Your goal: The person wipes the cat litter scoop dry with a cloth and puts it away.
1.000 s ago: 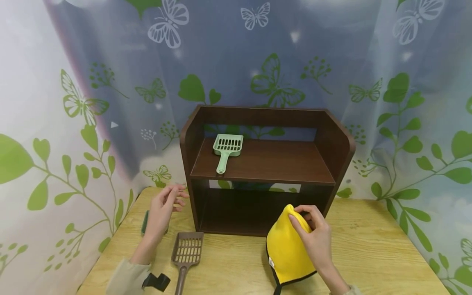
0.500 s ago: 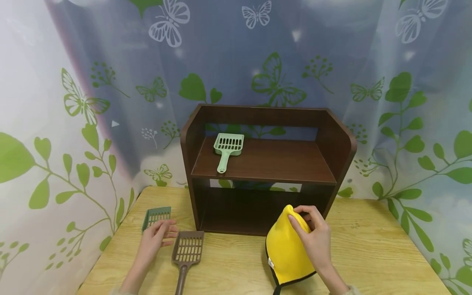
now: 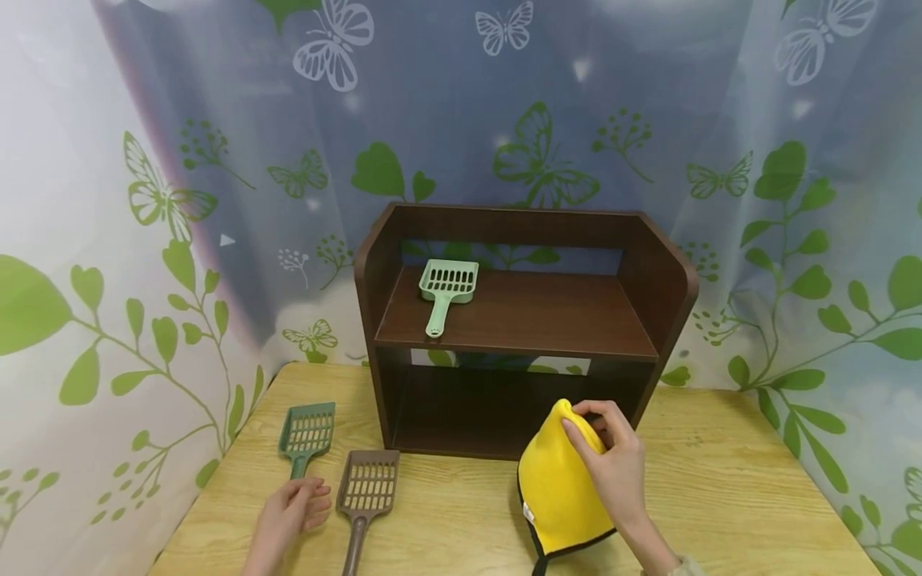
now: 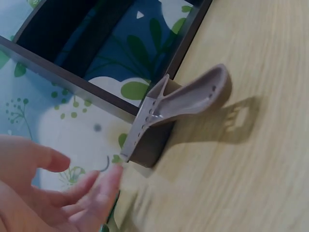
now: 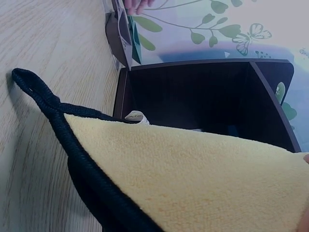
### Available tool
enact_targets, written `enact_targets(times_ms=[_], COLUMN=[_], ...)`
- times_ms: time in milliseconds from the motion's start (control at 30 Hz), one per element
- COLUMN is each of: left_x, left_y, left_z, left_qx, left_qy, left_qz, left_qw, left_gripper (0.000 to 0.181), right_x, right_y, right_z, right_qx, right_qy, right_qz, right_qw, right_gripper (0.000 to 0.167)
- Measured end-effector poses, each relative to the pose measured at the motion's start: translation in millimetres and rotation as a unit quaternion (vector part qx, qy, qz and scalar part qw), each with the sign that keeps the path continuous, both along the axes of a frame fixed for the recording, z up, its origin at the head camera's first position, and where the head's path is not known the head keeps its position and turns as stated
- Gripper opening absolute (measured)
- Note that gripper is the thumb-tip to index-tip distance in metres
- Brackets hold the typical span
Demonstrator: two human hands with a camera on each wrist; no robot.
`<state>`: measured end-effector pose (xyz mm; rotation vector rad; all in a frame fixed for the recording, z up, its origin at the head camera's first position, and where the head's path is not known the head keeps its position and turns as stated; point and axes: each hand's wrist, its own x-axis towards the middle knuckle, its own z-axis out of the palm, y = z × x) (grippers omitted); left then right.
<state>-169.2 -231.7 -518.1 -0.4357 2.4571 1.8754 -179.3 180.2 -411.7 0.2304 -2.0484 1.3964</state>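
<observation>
In the head view my right hand (image 3: 612,464) pinches the top of a yellow cloth (image 3: 562,488) with black edging and a corner loop. The cloth hangs in a peak, its lower edge at the table; the right wrist view shows its plush face (image 5: 193,169) close up. My left hand (image 3: 291,512) is by the handle of a dark green slotted litter scoop (image 3: 308,430), hiding part of that handle. In the left wrist view the thumb and fingers (image 4: 99,193) stand apart with nothing between them. A brown litter scoop (image 3: 369,484) lies just to its right.
A dark brown two-tier shelf (image 3: 519,352) stands at the back of the wooden table (image 3: 720,480). On its upper board rests a light green litter scoop (image 3: 446,286). A printed curtain (image 3: 238,176) hangs behind and along both sides.
My left hand has come back toward the near edge, down from beside the shelf to the dark green scoop's handle, uncovering that scoop's head. The right hand and cloth stay almost still.
</observation>
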Motion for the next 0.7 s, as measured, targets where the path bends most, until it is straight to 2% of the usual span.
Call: enact_targets(times_ms=[167,267,333,467,600,700], left_x=[5.5,8.3,10.2,10.2,7.5,7.7], left_y=[2.6,4.0,3.2,2.0,4.7,4.4], left_z=[-8.9,-12.7,-14.6,-16.0,-18.2,-19.7], left_qx=[-0.013,0.013,0.043,0.115,0.130,0.126], left_qy=[-0.044,-0.072,-0.087,-0.110,-0.127,-0.128], left_qz=[-0.025,-0.049,-0.083,-0.150,-0.167,-0.183], left_qw=[0.9987,0.9961,0.9918,0.9758,0.9690,0.9666], left_gripper=[0.043,0.048,0.052,0.050,0.039,0.041], right_x=[0.2,0.0,0.0,0.1,0.7,1.2], right_y=[-1.2,-1.6,-1.6,-1.6,-1.6,-1.3], right_z=[0.7,0.2,-0.3,-0.7,-1.2,-2.0], right_qx=[-0.002,-0.003,-0.004,-0.004,-0.004,0.000], right_qy=[0.003,0.008,0.010,0.013,0.012,0.008], right_qz=[0.002,0.006,0.008,0.010,0.008,0.005], right_qw=[1.0000,0.9999,0.9999,0.9999,0.9999,1.0000], right_gripper=[0.020,0.021,0.021,0.021,0.021,0.021])
